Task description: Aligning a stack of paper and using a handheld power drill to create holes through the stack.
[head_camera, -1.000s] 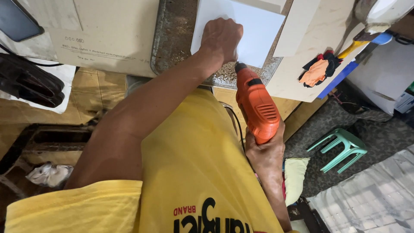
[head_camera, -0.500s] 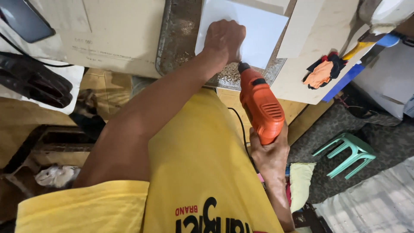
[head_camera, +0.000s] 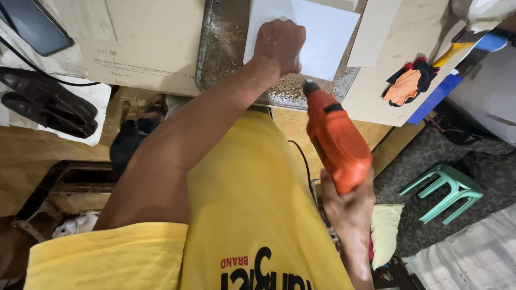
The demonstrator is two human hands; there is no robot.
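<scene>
Fingers, left hand (head_camera: 279, 45): curled into a loose fist, knuckles up, pressing down on the white panel (head_camera: 322, 37); nothing gripped inside the fist that I can see.
Fingers, right hand (head_camera: 349, 207): wrapped tight round the handle of the orange drill (head_camera: 336, 139), held low and near the body.
Drill: orange body with a black nose, pointing up and away toward the desk; its tip sits right at the near edge of the metal tray (head_camera: 223, 48), just below the left fist.
White panel: flat, lying on the tray at the far side, partly under the left hand.
Tray: grey metal, strewn with sawdust (head_camera: 290, 86), thickest by its near right corner.
Desk (head_camera: 156, 43): pale board surface on both sides of the tray.
Right of the tray: an orange and black glove (head_camera: 406, 86) lying on the pale board, a yellow-handled tool (head_camera: 451, 53) beyond it.
Far left: a dark tablet (head_camera: 32, 24) and a black cable (head_camera: 54, 80).
Floor, right: a green plastic stool (head_camera: 446, 190), well apart from the hands.
Shirt (head_camera: 252, 215): yellow, filling the near view.
</scene>
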